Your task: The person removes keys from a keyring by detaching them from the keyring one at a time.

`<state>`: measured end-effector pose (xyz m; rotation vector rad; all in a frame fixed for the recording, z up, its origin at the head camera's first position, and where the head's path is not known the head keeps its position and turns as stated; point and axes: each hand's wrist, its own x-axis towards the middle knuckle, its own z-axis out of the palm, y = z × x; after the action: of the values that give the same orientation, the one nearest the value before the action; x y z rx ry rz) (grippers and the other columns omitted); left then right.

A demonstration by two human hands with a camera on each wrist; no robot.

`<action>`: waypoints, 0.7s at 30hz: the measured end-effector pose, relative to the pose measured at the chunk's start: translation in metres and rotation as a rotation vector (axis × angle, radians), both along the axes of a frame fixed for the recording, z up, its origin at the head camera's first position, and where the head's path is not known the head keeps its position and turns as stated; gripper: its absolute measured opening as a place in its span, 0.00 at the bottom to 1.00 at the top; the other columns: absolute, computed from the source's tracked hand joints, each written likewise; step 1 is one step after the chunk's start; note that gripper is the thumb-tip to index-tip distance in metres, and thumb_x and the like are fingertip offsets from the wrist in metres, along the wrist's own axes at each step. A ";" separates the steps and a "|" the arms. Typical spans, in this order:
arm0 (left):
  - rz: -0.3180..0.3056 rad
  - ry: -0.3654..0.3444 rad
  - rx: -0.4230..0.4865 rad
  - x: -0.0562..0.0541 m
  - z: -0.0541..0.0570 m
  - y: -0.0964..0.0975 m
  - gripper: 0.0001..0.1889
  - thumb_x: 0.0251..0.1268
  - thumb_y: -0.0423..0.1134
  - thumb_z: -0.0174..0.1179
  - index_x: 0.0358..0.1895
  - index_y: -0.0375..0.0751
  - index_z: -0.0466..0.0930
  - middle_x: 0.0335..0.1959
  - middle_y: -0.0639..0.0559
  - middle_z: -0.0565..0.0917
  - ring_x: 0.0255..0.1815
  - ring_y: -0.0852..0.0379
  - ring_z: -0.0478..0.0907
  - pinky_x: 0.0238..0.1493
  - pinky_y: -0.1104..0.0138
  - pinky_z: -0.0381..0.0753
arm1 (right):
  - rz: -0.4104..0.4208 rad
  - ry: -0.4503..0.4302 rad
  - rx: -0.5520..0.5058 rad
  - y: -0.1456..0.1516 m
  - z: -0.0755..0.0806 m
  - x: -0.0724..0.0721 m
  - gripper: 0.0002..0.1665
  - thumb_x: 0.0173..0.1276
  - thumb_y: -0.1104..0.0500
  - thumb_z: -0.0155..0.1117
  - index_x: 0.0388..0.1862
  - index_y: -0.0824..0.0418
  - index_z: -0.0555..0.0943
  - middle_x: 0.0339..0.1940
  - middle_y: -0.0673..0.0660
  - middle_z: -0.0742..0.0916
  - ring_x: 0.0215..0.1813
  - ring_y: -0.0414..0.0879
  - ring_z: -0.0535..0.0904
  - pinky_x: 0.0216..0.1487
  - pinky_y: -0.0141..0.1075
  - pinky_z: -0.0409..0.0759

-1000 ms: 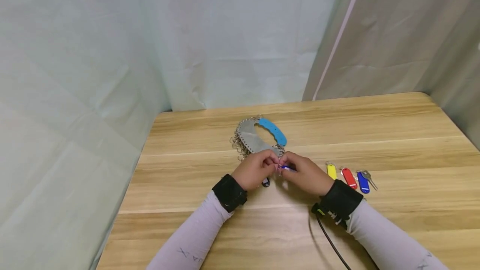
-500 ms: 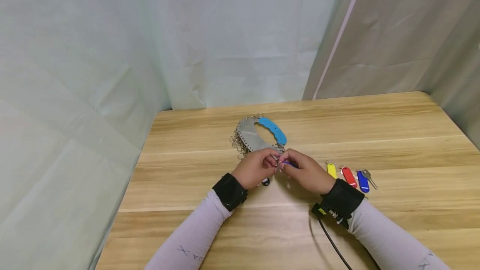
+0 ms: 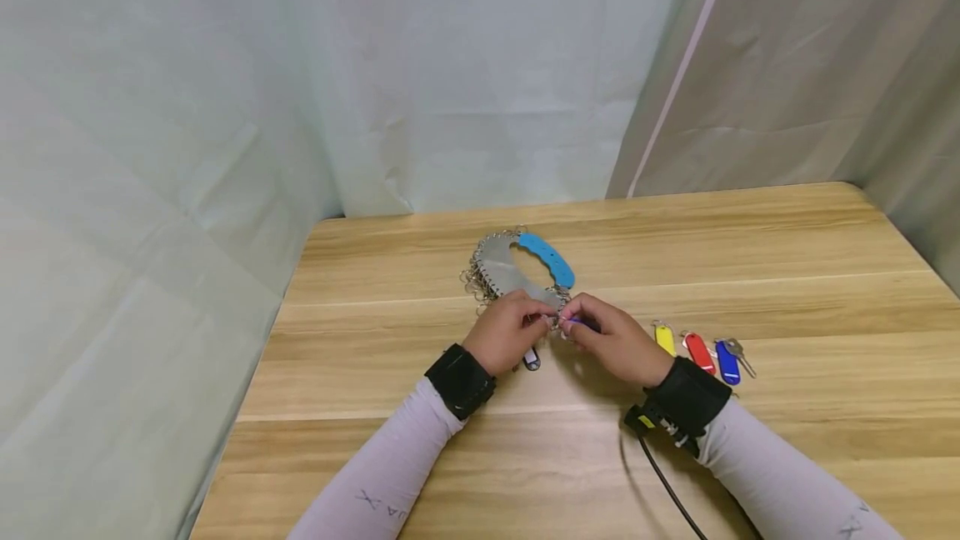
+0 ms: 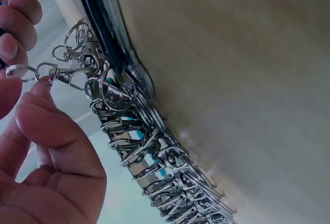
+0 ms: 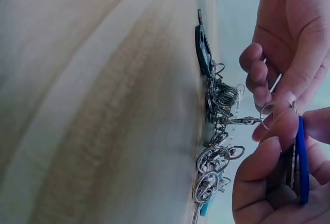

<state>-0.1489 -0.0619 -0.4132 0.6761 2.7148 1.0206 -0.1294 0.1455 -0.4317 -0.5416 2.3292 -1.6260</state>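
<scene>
A crescent-shaped metal key holder point(image 3: 501, 267) with a blue handle point(image 3: 547, 259) lies on the table, its edge lined with swivel clasps and split rings. My left hand point(image 3: 504, 332) pinches a split ring point(image 4: 21, 72) that hangs from one swivel clasp point(image 4: 61, 74) at the holder's near end. Facing it, my right hand point(image 3: 618, 342) grips a blue key tag point(image 5: 303, 165), with thin metal alongside it mostly hidden by the fingers. The fingertips of both hands meet at the ring. Below the left hand hangs a black key tag point(image 3: 532, 359) from the holder.
On the wooden table point(image 3: 450, 457), right of the right hand, lie a yellow key tag point(image 3: 664, 337), a red key tag point(image 3: 699, 353) and another blue key tag point(image 3: 727, 362) with a key point(image 3: 742, 357). A black cable point(image 3: 663, 473) trails from the right wrist.
Both hands have shifted slightly away from the body, and the left fingers have drawn closer around the ring. More of the black tag shows below the left hand. The loose tags lie still.
</scene>
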 end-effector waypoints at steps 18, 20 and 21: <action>0.014 0.053 0.046 0.000 -0.004 -0.001 0.06 0.65 0.32 0.64 0.41 0.45 0.88 0.42 0.49 0.82 0.42 0.55 0.79 0.45 0.69 0.77 | -0.006 0.031 0.080 -0.003 -0.004 0.001 0.04 0.77 0.60 0.57 0.46 0.57 0.79 0.39 0.53 0.83 0.39 0.42 0.76 0.40 0.31 0.75; 0.003 0.076 0.043 0.000 -0.004 -0.001 0.06 0.65 0.32 0.64 0.41 0.44 0.87 0.42 0.50 0.84 0.43 0.55 0.81 0.46 0.67 0.78 | -0.004 0.037 0.102 -0.003 -0.003 0.002 0.04 0.77 0.60 0.58 0.46 0.56 0.79 0.40 0.53 0.83 0.40 0.42 0.76 0.41 0.31 0.75; -0.003 0.088 0.043 0.001 -0.004 0.000 0.06 0.65 0.31 0.64 0.41 0.44 0.87 0.42 0.50 0.85 0.43 0.55 0.81 0.46 0.67 0.79 | -0.002 0.040 0.112 -0.004 -0.002 0.002 0.04 0.76 0.60 0.59 0.47 0.57 0.79 0.41 0.53 0.83 0.40 0.43 0.76 0.41 0.31 0.76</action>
<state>-0.1484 -0.0624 -0.4170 0.7486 2.7726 1.0759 -0.1275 0.1417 -0.4341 -0.5525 2.4328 -1.4876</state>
